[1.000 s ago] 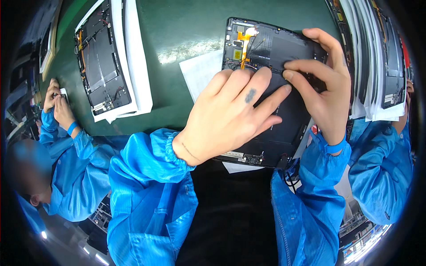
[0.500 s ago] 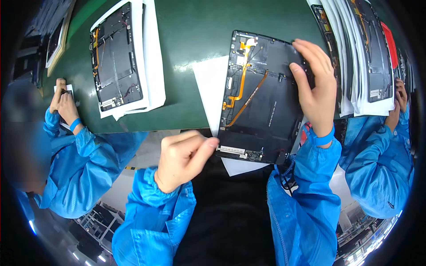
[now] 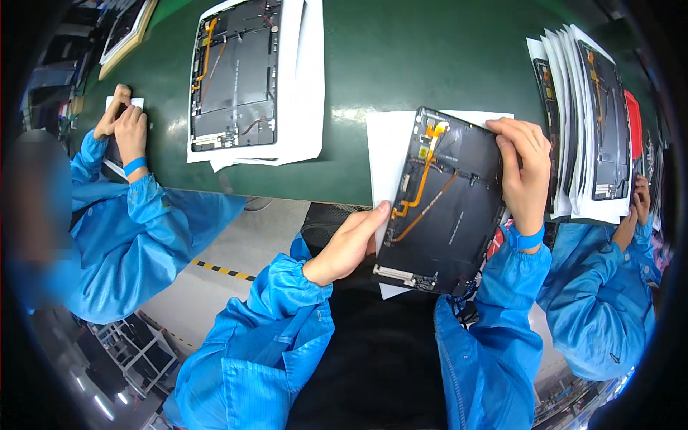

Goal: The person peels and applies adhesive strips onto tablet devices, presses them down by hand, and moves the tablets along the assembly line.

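A black tablet back housing [image 3: 469, 226] is tilted in front of me with its inner side up. An orange flex cable [image 3: 424, 175] runs along its left side, and a narrower brown flex strip [image 3: 435, 203] crosses it diagonally. My left hand [image 3: 349, 245] is closed on the left edge, thumb on top and fingers partly hidden beneath. Near the upper right corner, my right hand [image 3: 527, 168] grips the opposite edge, thumb on the inner face. Under the housing lies a white sheet [image 3: 387, 143], partly covered.
Another tablet housing [image 3: 251, 79] rests on white sheets at the back left of the green table [image 3: 351, 57]. A stack of housings interleaved with paper [image 3: 573, 143] stands at the right, beside a red object [image 3: 633, 122]. Co-workers' hands [image 3: 127, 125] work at both sides.
My left hand has gone from the housing's lower left corner up along its left edge and now wraps it. The whole view has shifted; the right hand keeps its hold.
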A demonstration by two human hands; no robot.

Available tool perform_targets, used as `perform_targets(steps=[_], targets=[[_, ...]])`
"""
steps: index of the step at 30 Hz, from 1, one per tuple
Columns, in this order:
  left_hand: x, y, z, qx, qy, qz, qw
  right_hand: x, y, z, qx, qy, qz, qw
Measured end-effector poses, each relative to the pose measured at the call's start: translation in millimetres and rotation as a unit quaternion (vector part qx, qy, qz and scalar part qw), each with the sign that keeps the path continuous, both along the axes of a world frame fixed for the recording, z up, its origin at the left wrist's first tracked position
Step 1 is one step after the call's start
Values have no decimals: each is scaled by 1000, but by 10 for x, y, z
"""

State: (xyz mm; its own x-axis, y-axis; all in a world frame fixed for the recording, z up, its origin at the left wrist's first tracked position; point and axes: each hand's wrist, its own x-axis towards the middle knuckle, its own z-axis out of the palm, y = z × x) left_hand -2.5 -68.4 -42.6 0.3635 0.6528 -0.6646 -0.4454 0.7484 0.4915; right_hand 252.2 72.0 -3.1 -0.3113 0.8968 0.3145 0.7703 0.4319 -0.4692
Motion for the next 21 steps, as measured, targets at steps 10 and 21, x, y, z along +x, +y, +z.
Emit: perform_targets(steps=[10, 21], targets=[[154, 102, 408, 280, 189, -39, 940, 128, -54, -4, -67, 214, -6, 975], [-2141, 1322, 886, 273, 415, 210, 842, 321, -498, 160, -22, 317, -19, 948]])
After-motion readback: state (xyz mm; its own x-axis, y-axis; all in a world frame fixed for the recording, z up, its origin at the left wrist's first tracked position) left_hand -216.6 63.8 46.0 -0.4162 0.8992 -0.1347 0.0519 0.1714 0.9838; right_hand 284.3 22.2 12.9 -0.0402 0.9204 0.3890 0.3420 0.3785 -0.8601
